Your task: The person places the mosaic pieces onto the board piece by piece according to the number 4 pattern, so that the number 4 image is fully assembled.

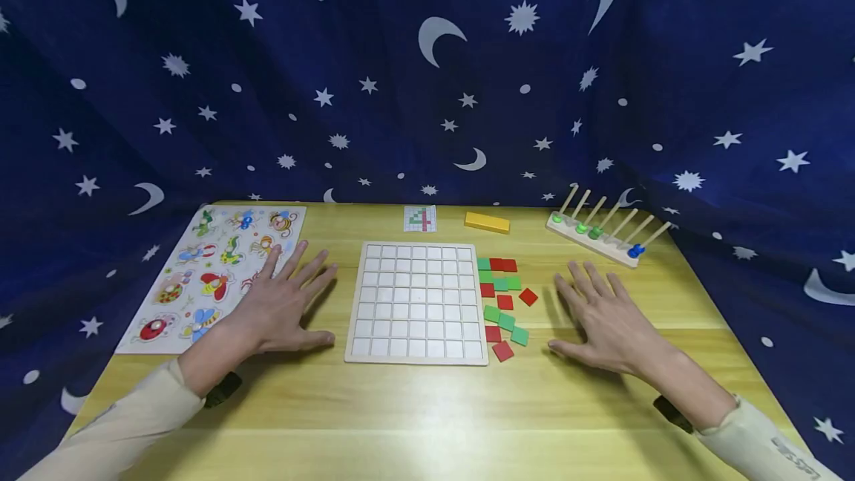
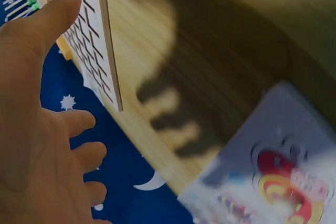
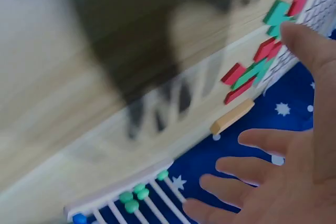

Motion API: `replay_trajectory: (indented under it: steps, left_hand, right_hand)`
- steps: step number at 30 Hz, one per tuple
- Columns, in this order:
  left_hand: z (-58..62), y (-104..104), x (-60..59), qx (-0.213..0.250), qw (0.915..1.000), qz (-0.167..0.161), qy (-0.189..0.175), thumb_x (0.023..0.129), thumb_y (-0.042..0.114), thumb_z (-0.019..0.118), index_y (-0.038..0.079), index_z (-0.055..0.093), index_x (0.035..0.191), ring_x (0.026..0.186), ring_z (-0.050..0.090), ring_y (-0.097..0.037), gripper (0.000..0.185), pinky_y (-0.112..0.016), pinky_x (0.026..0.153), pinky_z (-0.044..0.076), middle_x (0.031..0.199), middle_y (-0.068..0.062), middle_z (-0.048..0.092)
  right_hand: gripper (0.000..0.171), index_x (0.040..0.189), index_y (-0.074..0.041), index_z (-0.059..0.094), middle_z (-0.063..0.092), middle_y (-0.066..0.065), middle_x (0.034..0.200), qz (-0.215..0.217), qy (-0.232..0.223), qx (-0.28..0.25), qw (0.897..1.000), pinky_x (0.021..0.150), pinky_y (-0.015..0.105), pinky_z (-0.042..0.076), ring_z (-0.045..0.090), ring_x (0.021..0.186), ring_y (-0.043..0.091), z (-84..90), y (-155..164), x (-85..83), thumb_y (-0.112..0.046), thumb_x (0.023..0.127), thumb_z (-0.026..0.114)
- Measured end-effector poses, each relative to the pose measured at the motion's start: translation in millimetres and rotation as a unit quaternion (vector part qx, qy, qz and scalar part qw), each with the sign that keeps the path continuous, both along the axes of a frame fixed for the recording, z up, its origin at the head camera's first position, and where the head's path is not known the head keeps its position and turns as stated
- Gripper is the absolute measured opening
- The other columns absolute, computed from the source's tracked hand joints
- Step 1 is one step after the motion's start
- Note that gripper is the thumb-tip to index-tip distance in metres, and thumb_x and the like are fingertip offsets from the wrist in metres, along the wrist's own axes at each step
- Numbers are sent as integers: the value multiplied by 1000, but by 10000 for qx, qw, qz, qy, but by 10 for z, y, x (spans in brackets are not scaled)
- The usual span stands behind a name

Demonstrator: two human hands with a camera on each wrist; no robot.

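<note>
both grips hold nothing, left hand (image 1: 283, 310) and right hand (image 1: 611, 329) with fingers spread wide. tile-laying seems not yet begun; next would likely call for pinching one thin red tile (image 1: 528, 297). the pale gridded board (image 1: 418, 303) lies between the hands, squares bare (loose tiles crowd its right edge).

A left hand (image 1: 280, 310) with spread fingers hung above the table (image 1: 427, 421), over the edge of a bug picture board (image 1: 194, 295), while a right hand (image 1: 609, 325), its fingers also spread, hung beside red and green tiles (image 1: 505, 302). Between the hands lay a white grid board (image 1: 417, 303), the tiles strewn along its right side. Farther back were a pattern card (image 1: 419, 218), a yellow block (image 1: 487, 223) and a peg rack (image 1: 611, 249) with green and blue beads (image 1: 635, 252), before a blue starry curtain (image 1: 374, 36)
</note>
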State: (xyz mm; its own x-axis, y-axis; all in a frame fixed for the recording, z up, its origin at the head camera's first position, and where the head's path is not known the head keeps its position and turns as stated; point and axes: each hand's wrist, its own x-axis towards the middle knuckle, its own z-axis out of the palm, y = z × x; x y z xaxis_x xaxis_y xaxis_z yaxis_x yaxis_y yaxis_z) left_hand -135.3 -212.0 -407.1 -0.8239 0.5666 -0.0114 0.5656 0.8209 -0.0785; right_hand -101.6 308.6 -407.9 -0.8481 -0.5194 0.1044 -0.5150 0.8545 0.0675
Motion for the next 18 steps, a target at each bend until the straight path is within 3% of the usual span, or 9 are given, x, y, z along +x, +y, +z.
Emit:
replay_trajectory:
  steps: [3,6,8,10,18]
  left_hand:
    - [-38,9,-20,229,9993,-45,-280,79,74,65,11,36,156,149,10,-44,103,-70,114,2,163,-14,23]
    - [-80,13,-46,524,9972,-136,-513,84,65,68,9,39,154,146,22,-46,94,-74,111,9,158,-17,34]
    - [-111,15,-63,763,9949,-198,-624,86,58,70,6,42,152,143,29,-47,88,-76,108,14,153,-20,41]
    - [-144,20,-78,982,9926,-293,-658,88,54,70,4,45,149,139,36,-47,83,-75,107,21,149,-22,45]
    - [-286,118,-142,1939,9766,-641,-668,85,43,77,0,53,143,133,45,-44,76,-60,109,35,143,-24,52]
  right_hand:
    - [89,141,6,51,46,32,144,115,-70,-374,9992,100,67,40,47,129,50,20,-50,15,-54,80,77]
    - [69,130,5,61,64,25,123,247,-61,-798,9965,81,54,56,68,98,36,37,-120,14,-40,81,81]
    - [56,122,3,67,70,17,108,294,-84,-1052,9940,66,44,58,66,76,21,35,-172,12,-33,81,81]
    - [45,115,0,71,71,9,97,292,-179,-1275,9912,58,36,54,60,67,12,25,-226,18,-28,81,82]
    - [38,106,-5,74,68,-1,90,185,-757,-1643,9833,65,34,54,57,72,10,-102,-434,86,-28,79,85]
